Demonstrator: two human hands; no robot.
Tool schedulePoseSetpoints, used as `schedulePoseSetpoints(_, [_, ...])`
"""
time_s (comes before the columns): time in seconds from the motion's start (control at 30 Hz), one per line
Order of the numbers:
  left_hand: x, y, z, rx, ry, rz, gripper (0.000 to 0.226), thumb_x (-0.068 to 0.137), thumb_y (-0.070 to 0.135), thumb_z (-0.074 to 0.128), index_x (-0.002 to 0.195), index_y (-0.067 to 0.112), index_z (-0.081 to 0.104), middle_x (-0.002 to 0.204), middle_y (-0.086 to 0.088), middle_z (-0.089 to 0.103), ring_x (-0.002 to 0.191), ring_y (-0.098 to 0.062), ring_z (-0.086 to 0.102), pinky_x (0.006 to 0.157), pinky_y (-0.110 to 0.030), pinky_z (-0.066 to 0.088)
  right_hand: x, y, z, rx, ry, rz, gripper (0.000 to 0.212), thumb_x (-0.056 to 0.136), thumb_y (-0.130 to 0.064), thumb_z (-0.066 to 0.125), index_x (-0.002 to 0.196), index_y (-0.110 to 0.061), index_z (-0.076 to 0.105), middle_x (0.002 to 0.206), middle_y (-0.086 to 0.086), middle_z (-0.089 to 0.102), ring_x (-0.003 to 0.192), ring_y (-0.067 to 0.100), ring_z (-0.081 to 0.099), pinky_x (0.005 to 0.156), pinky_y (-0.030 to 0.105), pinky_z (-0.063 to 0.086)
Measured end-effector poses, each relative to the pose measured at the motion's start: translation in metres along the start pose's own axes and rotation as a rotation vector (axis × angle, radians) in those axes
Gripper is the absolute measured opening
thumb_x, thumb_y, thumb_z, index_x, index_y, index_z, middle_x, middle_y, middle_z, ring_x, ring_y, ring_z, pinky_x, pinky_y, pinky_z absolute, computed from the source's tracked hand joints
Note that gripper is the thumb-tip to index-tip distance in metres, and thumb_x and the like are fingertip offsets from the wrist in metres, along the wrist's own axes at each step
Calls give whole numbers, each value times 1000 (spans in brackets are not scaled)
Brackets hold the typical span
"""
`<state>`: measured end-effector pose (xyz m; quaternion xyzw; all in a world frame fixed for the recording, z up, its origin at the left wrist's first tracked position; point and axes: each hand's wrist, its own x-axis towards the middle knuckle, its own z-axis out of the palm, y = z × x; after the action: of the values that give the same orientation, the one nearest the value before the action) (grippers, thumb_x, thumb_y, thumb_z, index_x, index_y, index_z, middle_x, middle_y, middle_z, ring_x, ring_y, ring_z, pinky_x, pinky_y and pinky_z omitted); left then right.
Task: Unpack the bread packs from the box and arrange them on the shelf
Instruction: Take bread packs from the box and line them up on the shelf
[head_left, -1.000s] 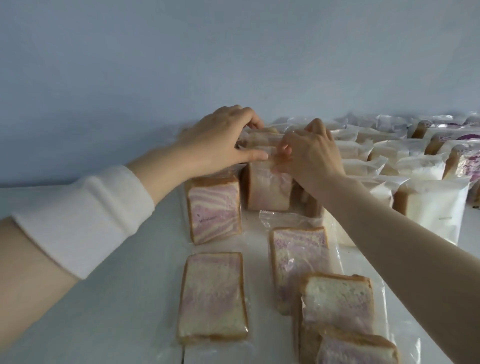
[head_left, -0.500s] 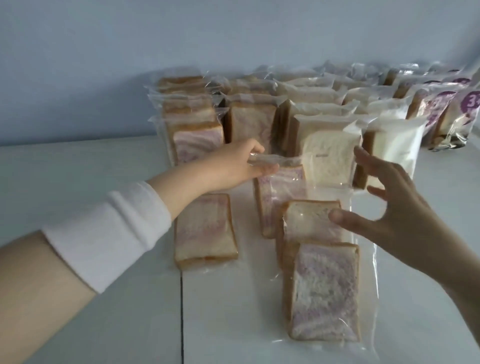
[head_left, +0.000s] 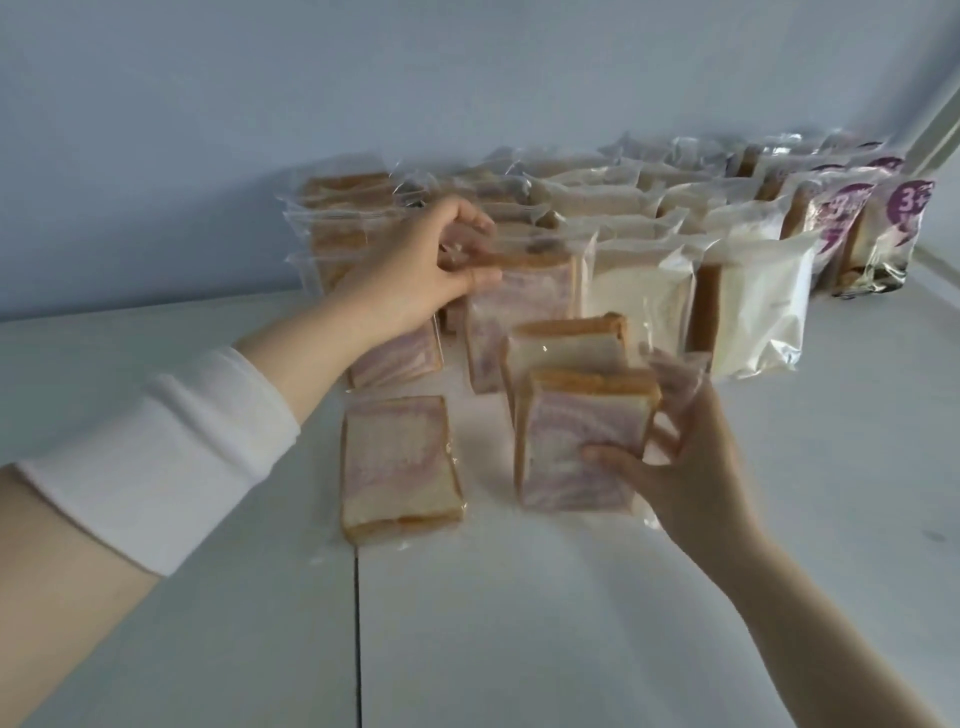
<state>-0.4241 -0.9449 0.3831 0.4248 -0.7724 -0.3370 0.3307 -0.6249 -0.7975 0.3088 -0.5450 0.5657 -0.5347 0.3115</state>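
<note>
The clear-wrapped pack of purple-swirled sliced bread (head_left: 576, 447) stands slightly tilted toward the front of the white shelf (head_left: 571, 623). The right hand (head_left: 691, 467) holds it, thumb on its front face and fingers curled round the right edge and back. It looks light and soft, so a hard squeeze would probably dent the crumb. The film looks slick and loose, and it may slide over the slices. The browner crust edges are likely the firmest place to hold, with a broad, gentle grip across both sides. The spare film at the top would do for a short lift.

Just behind it stands a paler-faced pack (head_left: 561, 348). Behind that is a second swirled pack (head_left: 519, 306) — the left hand (head_left: 421, 270) pinches the clear film at its top. A flat swirled pack (head_left: 400, 467) lies face up to the left, beside a dark seam (head_left: 357, 623) in the shelf.

Further back, rows of upright packs run to the pale blue wall (head_left: 467, 78) — white-bread packs (head_left: 753, 312) in the middle, purple-labelled packs (head_left: 883, 234) at far right. A white sleeve (head_left: 171, 457) covers the left forearm.
</note>
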Motion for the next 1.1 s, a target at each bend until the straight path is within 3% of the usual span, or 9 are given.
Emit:
schedulePoseSetpoints(0.1, [15, -5, -14, 65, 92, 52, 35, 79, 18, 70, 87, 41, 45, 104, 10, 59, 100, -24, 62, 93, -49, 48, 29, 1, 19, -60, 39, -69, 68, 60, -10, 83, 100, -48, 44, 102, -21, 57, 100, 4, 59, 88, 35, 50])
schedulePoseSetpoints(0.2, [25, -13, -18, 130, 59, 60, 26, 85, 16, 63, 102, 28, 47, 113, 5, 56, 109, -18, 57, 99, -45, 43, 49, 6, 31, -125, 110, -107, 64, 63, -15, 82, 106, -39, 42, 102, -22, 55, 100, 11, 59, 85, 28, 49])
schedulePoseSetpoints(0.33, [25, -16, -16, 264, -44, 70, 28, 95, 19, 48, 122, 20, 52, 132, 3, 54, 121, -15, 50, 105, -36, 39, 54, 16, 39, -240, 133, -127, 70, 64, -21, 82, 122, -15, 42, 110, -4, 54, 104, 20, 56, 85, 30, 45])
schedulePoseSetpoints(0.43, [13, -11, -14, 315, 2, 138, 48, 90, 45, 44, 132, 21, 48, 137, 1, 49, 119, -7, 42, 100, -27, 33, 56, 18, 41, -356, 166, -186, 79, 63, -25, 82, 128, -4, 42, 112, 11, 49, 106, 30, 49, 92, 39, 42])
schedulePoseSetpoints(0.5, [6, -8, -13, 367, -68, 156, 76, 75, 66, 38, 137, 22, 41, 143, -1, 41, 127, -9, 35, 104, -28, 28, 59, 16, 44, -326, 149, -187, 82, 65, -26, 80, 133, -4, 39, 108, 6, 47, 101, 25, 48, 88, 31, 42])
schedulePoseSetpoints(0.6, [3, -4, -9, 424, -168, 153, 84, 66, 70, 40, 136, 24, 40, 143, -3, 34, 133, -15, 28, 106, -27, 22, 65, 12, 56, -356, 67, -222, 95, 70, -24, 77, 143, 0, 21, 107, 3, 44, 101, 19, 44, 89, 23, 36])
schedulePoseSetpoints(0.77, [1, 0, -7, 535, -192, 122, 93, 58, 76, 40, 137, 26, 35, 149, -3, 22, 139, -20, 20, 110, -37, 23, 59, 9, 62, -352, 14, -184, 101, 79, -21, 70, 145, -10, -5, 150, 22, 26, 138, 31, 30, 108, 45, 35])
schedulePoseSetpoints(0.87, [-6, -3, -2, 680, -166, 181, 96, 61, 71, 51, 142, 26, 26, 153, -4, 13, 142, -23, 11, 112, -46, 21, 37, 17, 59, -432, 49, -268, 97, 79, -17, 70, 141, -14, -5, 144, 27, 31, 130, 39, 40, 97, 52, 45])
schedulePoseSetpoints(1.1, [1, -2, 6, 734, -68, 283, 78, 70, 46, 69, 134, 13, 38, 146, -11, 28, 136, -28, 21, 111, -43, 24, 48, 18, 71, -424, 136, -119, 95, 78, -9, 70, 148, -18, 8, 138, 12, 39, 121, 25, 45, 91, 31, 39])
